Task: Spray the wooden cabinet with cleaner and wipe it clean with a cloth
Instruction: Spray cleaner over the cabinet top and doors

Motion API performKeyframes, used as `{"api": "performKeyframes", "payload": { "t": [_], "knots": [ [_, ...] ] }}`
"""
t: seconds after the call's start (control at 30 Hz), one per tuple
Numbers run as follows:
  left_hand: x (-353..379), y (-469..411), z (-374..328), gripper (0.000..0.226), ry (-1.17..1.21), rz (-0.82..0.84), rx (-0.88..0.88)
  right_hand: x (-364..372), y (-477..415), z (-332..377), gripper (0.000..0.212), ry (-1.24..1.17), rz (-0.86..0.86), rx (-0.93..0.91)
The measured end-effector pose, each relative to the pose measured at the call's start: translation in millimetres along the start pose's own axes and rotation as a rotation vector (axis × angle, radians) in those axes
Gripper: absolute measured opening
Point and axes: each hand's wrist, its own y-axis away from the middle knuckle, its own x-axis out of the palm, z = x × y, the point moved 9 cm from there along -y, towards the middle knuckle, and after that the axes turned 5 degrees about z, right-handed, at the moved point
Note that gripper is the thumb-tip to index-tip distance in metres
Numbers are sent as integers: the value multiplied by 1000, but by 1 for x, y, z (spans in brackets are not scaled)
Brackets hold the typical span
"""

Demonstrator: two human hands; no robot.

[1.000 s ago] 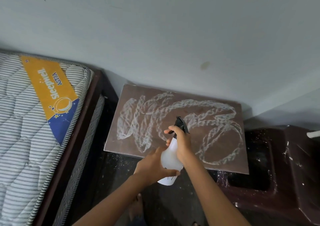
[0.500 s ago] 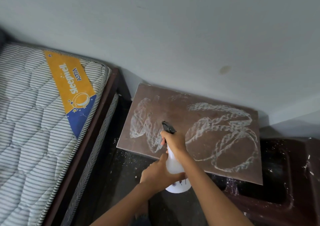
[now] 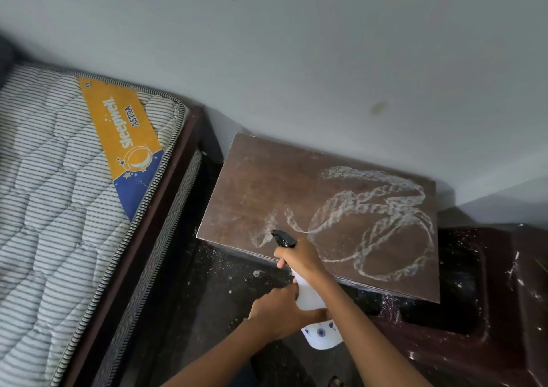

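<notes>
- The right hand's [image 3: 299, 260] fingers are curled round the neck of a white translucent plastic spray bottle [image 3: 310, 296], just under its black trigger head [image 3: 284, 238].
- The left hand [image 3: 278, 312] grips the bottle's body lower down, fingers wrapped round it. Both forearms reach in from the bottom edge.
- The bottle is tilted, base towards the person. Small blue marks are printed near the base, too small to read.
- The black nozzle sits over the front edge of the brown wooden cabinet top [image 3: 267, 185], pointing at its left part.
- The cabinet stands against the pale grey wall [image 3: 296, 45]. Its dark, scuffed top carries white looping trails of sprayed cleaner [image 3: 385, 208] on the right half; the left half is mostly bare wood, with a few thin streaks near the nozzle.
- Left of the cabinet, a grey-and-white striped quilted mattress [image 3: 59, 193] lies in a dark wooden bed frame [image 3: 166, 185].
- The mattress's orange and blue corner label [image 3: 124, 131] reads "sleepwell ASTRA" above a crescent moon and stars.
- To the right stands a dark maroon plastic piece of furniture [image 3: 504, 297], flecked with white.
</notes>
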Motion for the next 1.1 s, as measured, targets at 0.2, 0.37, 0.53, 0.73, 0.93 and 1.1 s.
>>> {"api": "performKeyframes", "payload": {
  "t": [0.2, 0.37, 0.53, 0.73, 0.93, 1.1],
  "knots": [
    [49, -1, -38, 81, -91, 161, 83, -51, 28, -58, 25, -165, -176, 98],
    [93, -6, -80, 87, -138, 240, 177, -102, 55, -103, 27, -300, -276, 107],
    [121, -9, -110, 91, -227, 256, 203, -148, 78, -146, 21, -408, -435, 154],
    [149, -8, -140, 78, -224, 314, 244, -181, 98, -199, 8, -699, -557, 273],
    [157, -12, -162, 83, -205, 295, 278, -208, 111, -204, 9, -764, -642, 232],
    [130, -13, -180, 62, -157, 149, 350, -230, 105, -169, 17, -680, -684, 71]
  ]
}}
